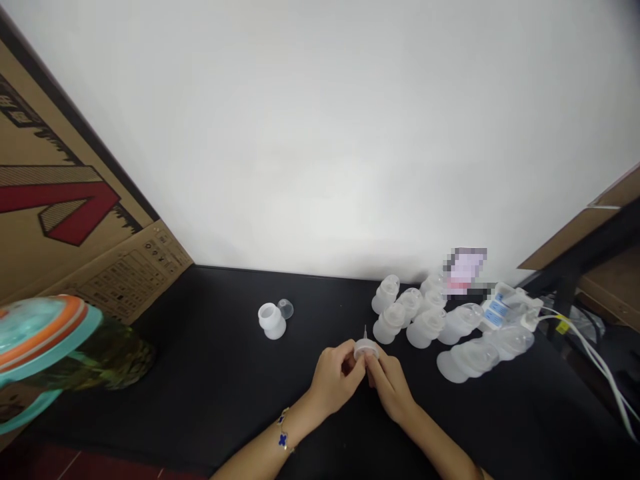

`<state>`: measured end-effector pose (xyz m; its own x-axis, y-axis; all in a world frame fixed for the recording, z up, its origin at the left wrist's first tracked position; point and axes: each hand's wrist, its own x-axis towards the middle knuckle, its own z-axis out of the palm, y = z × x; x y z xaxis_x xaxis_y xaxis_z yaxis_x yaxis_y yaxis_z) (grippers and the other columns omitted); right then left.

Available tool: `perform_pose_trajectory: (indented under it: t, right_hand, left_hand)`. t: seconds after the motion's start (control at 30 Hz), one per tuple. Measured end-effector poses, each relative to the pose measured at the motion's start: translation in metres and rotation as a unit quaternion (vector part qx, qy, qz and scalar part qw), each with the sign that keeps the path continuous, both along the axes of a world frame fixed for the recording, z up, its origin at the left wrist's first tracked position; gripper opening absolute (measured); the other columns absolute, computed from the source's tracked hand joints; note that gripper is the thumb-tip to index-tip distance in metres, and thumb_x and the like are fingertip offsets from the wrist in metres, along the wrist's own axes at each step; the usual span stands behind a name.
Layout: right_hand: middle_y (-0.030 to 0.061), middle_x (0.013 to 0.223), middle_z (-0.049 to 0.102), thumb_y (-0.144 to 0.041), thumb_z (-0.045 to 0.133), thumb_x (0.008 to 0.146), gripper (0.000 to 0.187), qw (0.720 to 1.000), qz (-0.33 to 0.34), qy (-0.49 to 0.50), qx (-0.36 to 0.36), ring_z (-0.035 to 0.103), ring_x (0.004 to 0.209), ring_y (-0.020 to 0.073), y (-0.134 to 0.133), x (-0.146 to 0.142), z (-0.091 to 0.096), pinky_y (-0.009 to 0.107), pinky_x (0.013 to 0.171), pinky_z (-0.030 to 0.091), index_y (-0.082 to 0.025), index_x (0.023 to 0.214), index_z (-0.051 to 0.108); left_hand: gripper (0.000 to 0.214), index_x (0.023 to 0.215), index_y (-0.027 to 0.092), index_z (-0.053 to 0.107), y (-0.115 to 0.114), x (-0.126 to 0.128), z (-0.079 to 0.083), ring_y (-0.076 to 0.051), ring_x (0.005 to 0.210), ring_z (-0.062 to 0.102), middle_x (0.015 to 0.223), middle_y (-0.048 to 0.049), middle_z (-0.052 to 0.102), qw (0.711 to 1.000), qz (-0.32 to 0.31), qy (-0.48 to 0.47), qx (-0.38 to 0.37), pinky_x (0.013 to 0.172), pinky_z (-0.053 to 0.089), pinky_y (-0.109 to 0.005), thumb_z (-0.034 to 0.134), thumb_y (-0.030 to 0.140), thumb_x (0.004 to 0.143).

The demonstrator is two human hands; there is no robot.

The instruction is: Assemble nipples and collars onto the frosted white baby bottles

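Both hands meet over the black table, with fingers closed around a white round bottle collar [367,347]. A thin pointed piece rises from the collar's far side. My left hand [334,378] pinches it from the left and wears a bracelet with a blue charm at the wrist. From the right, my right hand [390,383] grips it with the thumb on the near edge. An uncapped white bottle [273,323] stands to the left, its mouth uncovered. Touching or just behind it lies a clear domed cap [285,308].
Several white bottles with clear domed caps [425,325] cluster at the right, some lying on their sides. Beside them are a white power strip [497,308] and white cables [595,347]. A large jug with a turquoise and orange lid [55,333] and a cardboard box [75,200] occupy the left.
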<state>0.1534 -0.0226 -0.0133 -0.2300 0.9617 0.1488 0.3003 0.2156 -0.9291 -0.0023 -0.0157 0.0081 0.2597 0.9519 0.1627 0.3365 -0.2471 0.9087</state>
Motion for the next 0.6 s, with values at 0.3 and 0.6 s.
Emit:
perform_pose_trajectory:
  t: [0.3,0.6]
  right_hand:
    - [-0.0049,0.054,0.048,-0.048,0.037,0.101,0.039,1.000,0.022,0.008,0.005,0.048,0.047,0.0117,0.001,-0.003,-0.002,0.023,0.047,0.034,-0.020,0.081,0.056]
    - [-0.0037,0.063,0.057,-0.048,0.042,0.099,0.030,0.998,0.045,0.046,0.004,0.052,0.052,0.0130,0.000,-0.005,0.013,0.024,0.051,0.041,-0.022,0.090,0.055]
  left_hand:
    - [0.025,0.065,0.015,0.056,0.005,0.004,-0.006,-0.008,0.043,0.043,0.050,0.0058,0.044,0.980,-0.026,-0.154,-0.125,0.044,0.037,-0.019,0.051,0.030,0.086]
    - [0.027,0.057,0.018,0.050,0.009,0.006,-0.010,-0.008,0.037,0.039,0.042,0.0058,0.041,0.952,-0.037,-0.225,-0.202,0.042,0.038,-0.021,0.049,0.031,0.079]
